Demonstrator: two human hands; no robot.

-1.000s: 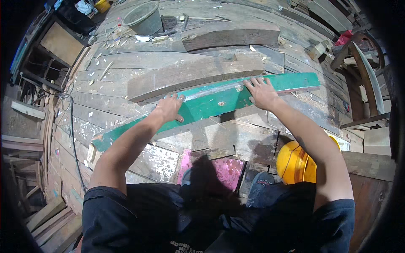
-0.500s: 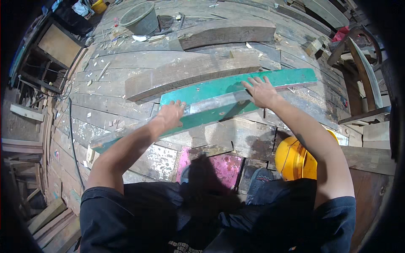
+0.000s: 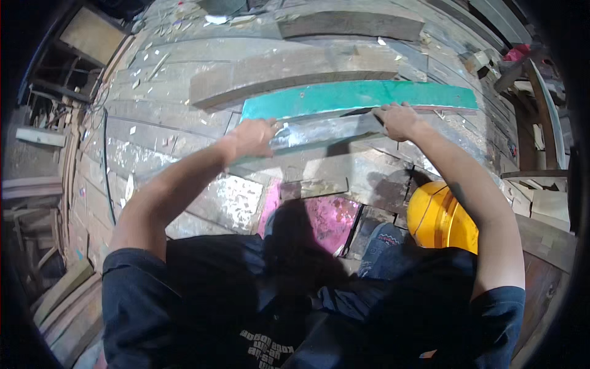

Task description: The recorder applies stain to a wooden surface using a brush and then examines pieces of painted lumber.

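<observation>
A long timber beam (image 3: 332, 131) with a bare greyish face and green-painted sides lies across in front of me. My left hand (image 3: 253, 136) grips its left part, with the fingers closed over the edge. Toward its right end, my right hand (image 3: 401, 121) has its fingers curled over the far edge. Right behind the beam lies a green-painted board (image 3: 362, 98), flat on the floor. The beam's left end is blurred and partly behind my left forearm.
Two curved brown timbers (image 3: 270, 77) (image 3: 350, 26) lie farther off on the plank floor. A yellow bucket (image 3: 430, 212) stands by my right forearm. A pink-painted panel (image 3: 335, 224) is near my feet. Wood scraps and a dark cable (image 3: 106, 166) lie at the left.
The near beam has turned, so less of its green front face shows. My right fingers, spread flat before, now curl over the edge. The view has shifted a little.
</observation>
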